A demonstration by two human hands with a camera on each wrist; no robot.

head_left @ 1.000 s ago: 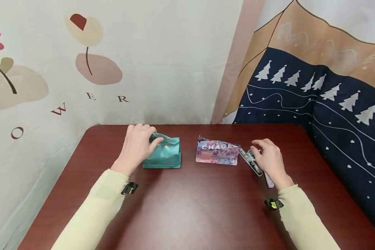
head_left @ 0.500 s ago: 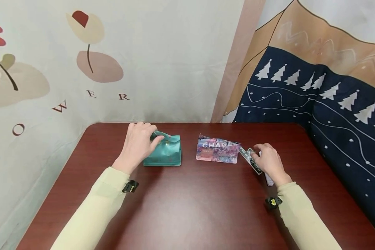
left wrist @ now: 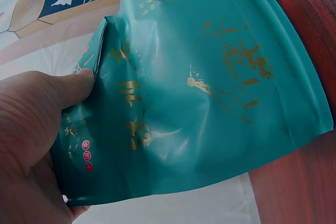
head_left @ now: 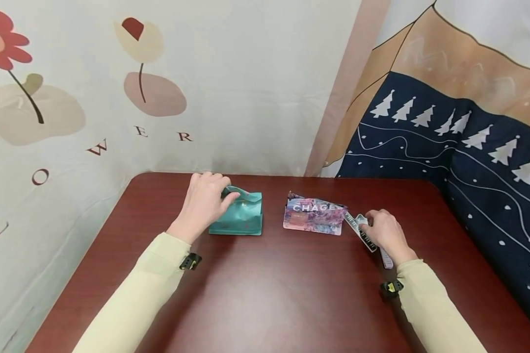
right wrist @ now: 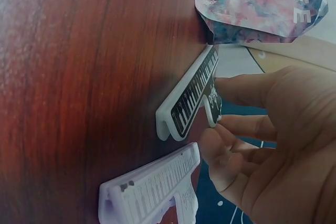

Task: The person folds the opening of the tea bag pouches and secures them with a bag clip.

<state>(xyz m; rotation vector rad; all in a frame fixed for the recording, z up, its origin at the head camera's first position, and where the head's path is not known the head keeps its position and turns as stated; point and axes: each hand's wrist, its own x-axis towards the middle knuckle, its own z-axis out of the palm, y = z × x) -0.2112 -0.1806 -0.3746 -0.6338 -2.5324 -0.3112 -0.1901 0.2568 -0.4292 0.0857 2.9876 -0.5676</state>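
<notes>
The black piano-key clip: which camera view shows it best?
The right wrist view: the black piano-key clip fills the middle, pinched by the right hand. The head view shows it small, partly hidden. The left wrist view misses it.

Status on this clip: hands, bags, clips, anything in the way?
Left hand grips teal bag at its top. Right hand pinches black clip on table. Pink bag flat between them, white clip beside. Nothing blocking.

The lower half of the table (head_left: pixel 269 299) lies open between the two sleeves. Across the middle of the frame stand a teal pouch (head_left: pixel 240 218), a pink pouch (head_left: pixel 313 218) and two clips (head_left: pixel 371 238), with a narrow gap between the pouches.
</notes>
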